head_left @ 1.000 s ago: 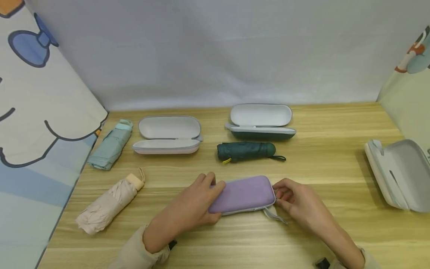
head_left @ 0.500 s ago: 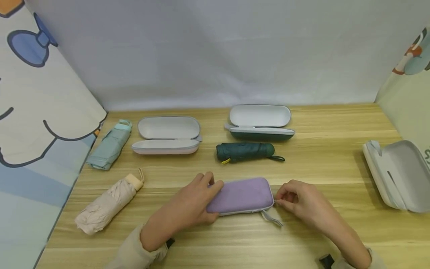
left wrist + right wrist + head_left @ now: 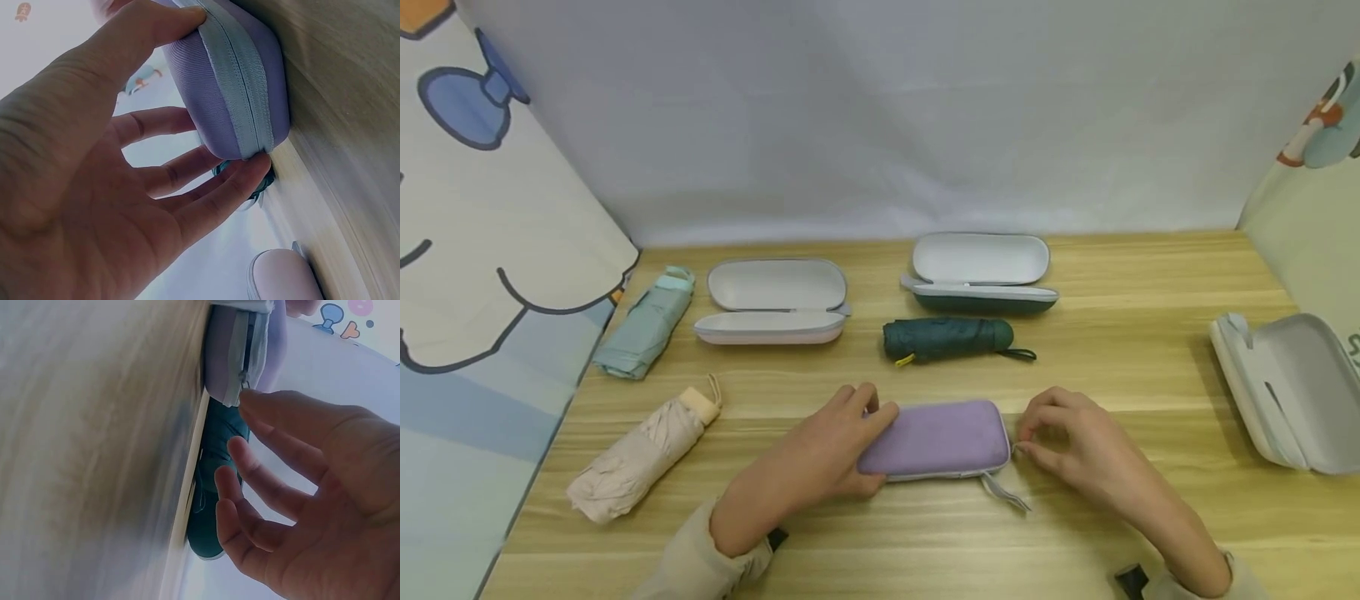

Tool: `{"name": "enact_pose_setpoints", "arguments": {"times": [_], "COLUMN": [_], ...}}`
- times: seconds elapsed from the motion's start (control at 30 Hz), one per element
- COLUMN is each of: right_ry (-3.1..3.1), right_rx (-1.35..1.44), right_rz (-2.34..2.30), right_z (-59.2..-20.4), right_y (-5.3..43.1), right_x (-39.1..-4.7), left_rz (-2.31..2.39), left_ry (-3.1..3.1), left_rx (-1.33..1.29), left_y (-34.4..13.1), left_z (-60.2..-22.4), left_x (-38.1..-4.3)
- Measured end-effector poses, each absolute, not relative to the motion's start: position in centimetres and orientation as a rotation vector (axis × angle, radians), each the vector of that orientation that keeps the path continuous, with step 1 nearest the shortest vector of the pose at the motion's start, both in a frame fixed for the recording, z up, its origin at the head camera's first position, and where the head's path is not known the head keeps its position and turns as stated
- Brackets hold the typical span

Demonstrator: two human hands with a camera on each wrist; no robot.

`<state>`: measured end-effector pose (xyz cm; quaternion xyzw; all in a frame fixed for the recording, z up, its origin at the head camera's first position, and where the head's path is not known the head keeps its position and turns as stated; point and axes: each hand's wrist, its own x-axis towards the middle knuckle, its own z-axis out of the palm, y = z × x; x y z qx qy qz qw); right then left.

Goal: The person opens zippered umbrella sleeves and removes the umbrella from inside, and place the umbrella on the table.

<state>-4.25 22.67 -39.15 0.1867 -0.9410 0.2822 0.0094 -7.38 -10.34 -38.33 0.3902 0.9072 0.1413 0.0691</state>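
Observation:
A purple zip case [image 3: 936, 439] with a pale zip band lies in front of me, lid down. My left hand [image 3: 827, 450] grips its left end, thumb on the near side and fingers on the far side. At the right end, my right hand [image 3: 1075, 450] pinches the small zip pull [image 3: 244, 385] between thumb and forefinger. Its other fingers are loosely bent. In the right wrist view a dark gap shows in the zip band beside the slider. A grey fabric strap [image 3: 1004, 492] hangs off the case's near right corner.
Behind the case lies a folded dark green umbrella [image 3: 951, 338]. Open cases stand beyond: a green one [image 3: 985, 300], a pale pink one [image 3: 771, 327], and a cream one [image 3: 1262, 400] at far right. Beige [image 3: 636, 458] and light teal [image 3: 647, 327] umbrellas lie left.
The purple case has shifted and turned slightly, its right end coming a little nearer me. My right hand has moved slightly right, while the left keeps its grip.

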Motion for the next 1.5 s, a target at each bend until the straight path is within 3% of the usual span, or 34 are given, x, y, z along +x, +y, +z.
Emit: {"name": "enact_pose_setpoints", "arguments": {"times": [1.5], "right_ry": [-2.873], "right_rx": [0.697], "right_rz": [0.971], "right_z": [-39.9], "right_y": [21.6], "right_x": [-8.5], "left_rz": [0.380], "left_ry": [2.665], "left_rx": [1.239], "left_y": [-10.8], "left_z": [-38.0], "left_x": [-7.3]}}
